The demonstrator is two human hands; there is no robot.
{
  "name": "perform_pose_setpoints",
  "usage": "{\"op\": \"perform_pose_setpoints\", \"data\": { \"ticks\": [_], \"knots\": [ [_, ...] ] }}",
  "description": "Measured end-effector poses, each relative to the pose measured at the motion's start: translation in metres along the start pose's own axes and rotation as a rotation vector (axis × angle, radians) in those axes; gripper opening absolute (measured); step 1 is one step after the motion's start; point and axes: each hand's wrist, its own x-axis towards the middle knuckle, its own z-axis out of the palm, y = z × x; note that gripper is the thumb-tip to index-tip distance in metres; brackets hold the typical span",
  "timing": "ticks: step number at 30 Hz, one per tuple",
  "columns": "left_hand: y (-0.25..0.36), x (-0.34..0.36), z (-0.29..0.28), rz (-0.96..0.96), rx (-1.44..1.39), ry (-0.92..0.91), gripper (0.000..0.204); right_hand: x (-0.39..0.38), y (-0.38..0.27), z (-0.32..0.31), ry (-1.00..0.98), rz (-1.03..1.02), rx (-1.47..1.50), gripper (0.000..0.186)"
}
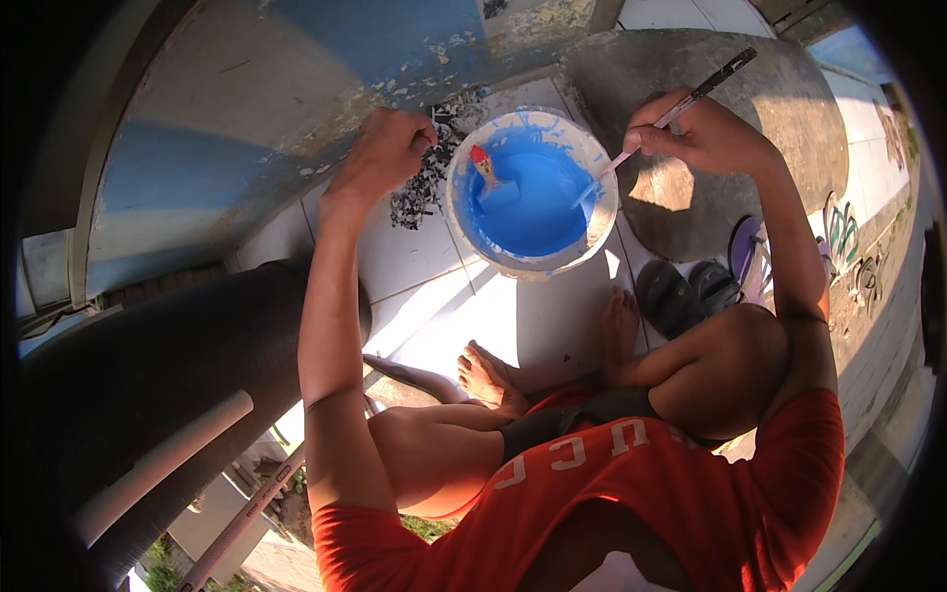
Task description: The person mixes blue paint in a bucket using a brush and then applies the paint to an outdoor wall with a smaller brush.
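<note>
My right hand (681, 133) grips a long thin paintbrush (718, 77) with a black upper end. Its pale lower part slants over the rim of a white bucket (462, 232), and the tip is blue, at the paint. Blue paint (538, 212) fills part of the bucket and smears its inner wall. A wider paintbrush (485, 170) with a red-tipped wooden handle leans inside, its head coated blue. To the bucket's left, my left hand (387, 148) is raised near the wall with fingers curled in; nothing shows in it.
The wall (266, 128) is blue and grey with peeling paint. Dark flakes (424, 192) litter the white tiles beside the bucket. Dark sandals (676, 291) and purple flip-flops (747, 252) lie at the right. A large black cylinder (187, 345) stands close on the left.
</note>
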Motion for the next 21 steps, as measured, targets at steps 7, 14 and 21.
{"op": "perform_pose_setpoints", "data": {
  "ticks": [7, 14, 21],
  "knots": [
    [-0.090, -0.038, -0.051, -0.245, 0.248, 0.201, 0.012, -0.011, -0.002, -0.014, 0.064, -0.172, 0.066, 0.012],
    [-0.154, -0.062, -0.015, -0.261, 0.452, 0.098, 0.010, -0.018, 0.002, -0.007, 0.041, -0.103, -0.001, 0.009],
    [-0.149, -0.054, -0.010, -0.344, 0.047, 0.147, 0.014, -0.025, 0.026, -0.018, 0.114, 0.006, 0.049, 0.020]
  ]
}}
